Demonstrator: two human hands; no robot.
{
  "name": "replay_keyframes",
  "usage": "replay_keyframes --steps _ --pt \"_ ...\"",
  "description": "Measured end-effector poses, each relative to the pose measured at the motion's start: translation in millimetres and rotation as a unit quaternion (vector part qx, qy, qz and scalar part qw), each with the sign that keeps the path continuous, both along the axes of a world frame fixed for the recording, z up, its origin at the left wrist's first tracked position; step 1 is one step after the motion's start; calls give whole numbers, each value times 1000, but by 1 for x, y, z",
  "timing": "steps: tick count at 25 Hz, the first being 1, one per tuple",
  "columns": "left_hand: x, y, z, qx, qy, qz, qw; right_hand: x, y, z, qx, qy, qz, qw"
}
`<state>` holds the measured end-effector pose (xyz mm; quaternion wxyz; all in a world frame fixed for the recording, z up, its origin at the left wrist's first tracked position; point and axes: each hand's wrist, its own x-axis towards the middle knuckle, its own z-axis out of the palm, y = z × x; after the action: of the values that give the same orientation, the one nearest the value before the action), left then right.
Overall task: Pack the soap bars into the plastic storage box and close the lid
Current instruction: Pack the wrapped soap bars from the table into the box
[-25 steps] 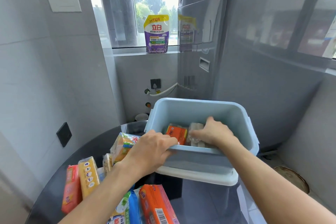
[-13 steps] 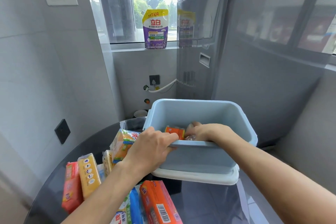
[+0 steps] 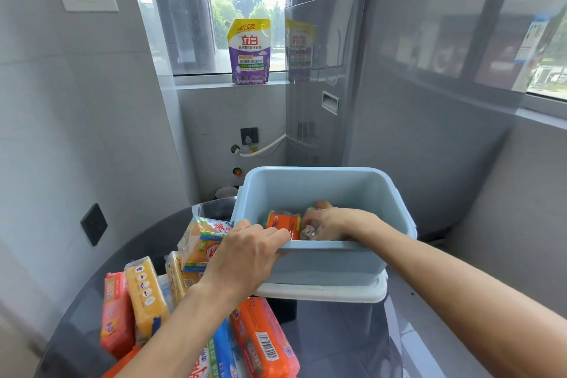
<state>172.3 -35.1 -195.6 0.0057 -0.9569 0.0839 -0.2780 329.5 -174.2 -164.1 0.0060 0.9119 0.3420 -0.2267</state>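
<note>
The pale blue rectangular plastic storage box (image 3: 322, 193) is seen standing on a white plastic lid (image 3: 337, 293) at the far side of a dark glossy round table (image 3: 337, 347), tipped a little toward the camera. Inside it, an orange wrapped soap bar (image 3: 283, 224) lies against the near wall, and beside it a clear-wrapped pale bar (image 3: 308, 232) is held under the right hand (image 3: 331, 222), whose fingers are curled down over it; how firmly it is gripped cannot be told. The near rim of the box is gripped by the left hand (image 3: 248, 252), fingers hooked over the edge and thumb below.

Most of the packing is judged still undone: a heap of wrapped soap bars (image 3: 147, 294), yellow, orange and blue, is left on the table just left of the box, with a long orange packet (image 3: 264, 344) nearest the camera.

Several risks can be foreseen. Because the box rests on its own lid, it may slide or rock if it is pushed while bars are pressed in. If the rim is released while the box is tilted, it could drop back and jolt the contents. Loosely dropped bars may stack unevenly, so that the lid cannot be shut. The heap sits near the table edge and could be knocked off by a forearm.

Behind, a purple detergent pouch (image 3: 249, 52) stands on the window sill beside a tall grey washing machine (image 3: 429, 101).
</note>
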Motion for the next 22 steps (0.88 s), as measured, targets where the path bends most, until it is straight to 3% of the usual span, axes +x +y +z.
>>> replay_keyframes --steps 4,8,10,15,22 --pt "-1 -3 0 0 -9 -2 1000 3 -4 -3 -24 -12 -45 999" --pt "-5 -3 -3 10 -8 -2 1000 9 -21 -10 114 3 -119 986" --pt "-8 -2 -6 23 -3 -2 1000 5 -15 -13 154 26 -88 984" --pt "-12 -5 -8 27 1 11 1000 -9 -1 -17 88 -50 -7 995" --pt "-13 -6 -7 15 0 5 1000 -7 -9 -9 45 -38 -61 996"
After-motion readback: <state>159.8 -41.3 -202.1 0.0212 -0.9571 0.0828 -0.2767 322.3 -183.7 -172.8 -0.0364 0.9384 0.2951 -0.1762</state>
